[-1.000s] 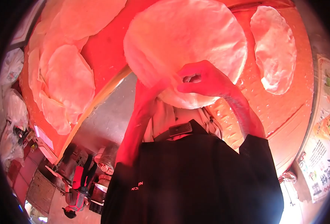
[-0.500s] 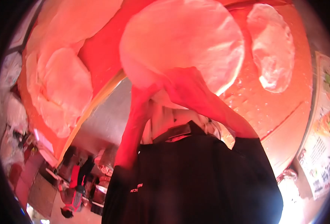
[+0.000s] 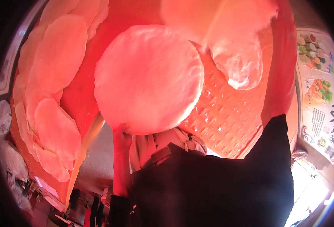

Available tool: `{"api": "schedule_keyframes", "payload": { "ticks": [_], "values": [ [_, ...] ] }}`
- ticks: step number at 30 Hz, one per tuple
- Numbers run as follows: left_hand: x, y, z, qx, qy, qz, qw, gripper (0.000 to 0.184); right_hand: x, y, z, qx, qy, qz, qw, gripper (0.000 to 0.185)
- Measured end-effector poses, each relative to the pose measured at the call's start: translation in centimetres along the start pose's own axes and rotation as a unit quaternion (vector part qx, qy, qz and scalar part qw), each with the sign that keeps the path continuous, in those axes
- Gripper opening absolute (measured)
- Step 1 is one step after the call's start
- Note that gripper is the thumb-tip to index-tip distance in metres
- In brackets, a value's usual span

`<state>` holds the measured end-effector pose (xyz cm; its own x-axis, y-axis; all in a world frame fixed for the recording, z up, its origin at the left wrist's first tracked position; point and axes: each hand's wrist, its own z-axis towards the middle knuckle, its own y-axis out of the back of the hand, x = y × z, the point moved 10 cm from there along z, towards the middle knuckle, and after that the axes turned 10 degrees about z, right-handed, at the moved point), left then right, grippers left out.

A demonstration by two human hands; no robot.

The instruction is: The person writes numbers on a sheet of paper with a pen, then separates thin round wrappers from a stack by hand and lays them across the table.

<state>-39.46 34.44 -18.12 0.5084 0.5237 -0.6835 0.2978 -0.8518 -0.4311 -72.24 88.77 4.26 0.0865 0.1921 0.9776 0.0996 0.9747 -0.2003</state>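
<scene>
Swung out from above the round sheet, the right hand [image 3: 282,10] is now at the desk's far right, and a loose sheet [image 3: 212,17] trails from it. The fingers there blur and run into the picture's edge, but they look pinched on the sheet's border. At the desk's near edge, the left hand [image 3: 121,140] has its thumb at the rim of the round sheet [image 3: 148,77]; the other fingers are hidden, so I can't tell if they grip.

That round sheet lies flat against the near edge, close to the person's waist. To my eye it is light, soft dough, floppy and easily torn; I'd take it by the rim, with several fingertips spread rather than one tight pinch. The loose sheet looks thinner still and could crease or rip if tugged.

Farther out, a crinkled oval sheet [image 3: 244,70] lies toward the desk's right edge, partly under the trailing one, and overlapping sheets [image 3: 59,56] line the left edge.

Beyond the right edge, a poster [image 3: 322,102] shows food pictures and large black Chinese characters; one looks like 饼. Its small print is unreadable, and so is the pale lettering on the dark shirt [image 3: 212,185].
</scene>
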Motion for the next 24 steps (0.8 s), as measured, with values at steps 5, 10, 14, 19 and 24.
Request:
{"api": "schedule_keyframes", "payload": {
  "ticks": [5, 10, 14, 19, 24],
  "values": [
    [-0.3, -0.4, -0.4, 0.006, 0.006, -0.012, 1.0, 0.061, -2.8, 8.4, 1.7, -0.108, -0.047, 0.091, 0.989, 0.022],
    [-3.1, -3.1, -1.9, 0.003, -0.011, -0.035, 0.999, 0.061, -14.1, 9.0, -7.1, -0.248, -0.234, 0.058, 0.938, 0.029],
    [-6.4, -6.7, -2.4, 0.129, -0.076, 0.097, 0.984, 0.061, -17.2, -12.2, -16.7, 0.145, -0.179, 0.011, 0.973, 0.043],
    [-8.5, -9.7, -2.3, 0.107, -0.095, 0.165, 0.976, 0.057, -8.0, -33.0, -25.9, 0.341, 0.003, -0.285, 0.896, 0.046],
    [-7.1, -7.8, -2.5, 0.072, -0.068, 0.114, 0.988, 0.058, -14.0, -29.8, -25.6, 0.294, -0.285, -0.117, 0.905, 0.045]
  ]
}}
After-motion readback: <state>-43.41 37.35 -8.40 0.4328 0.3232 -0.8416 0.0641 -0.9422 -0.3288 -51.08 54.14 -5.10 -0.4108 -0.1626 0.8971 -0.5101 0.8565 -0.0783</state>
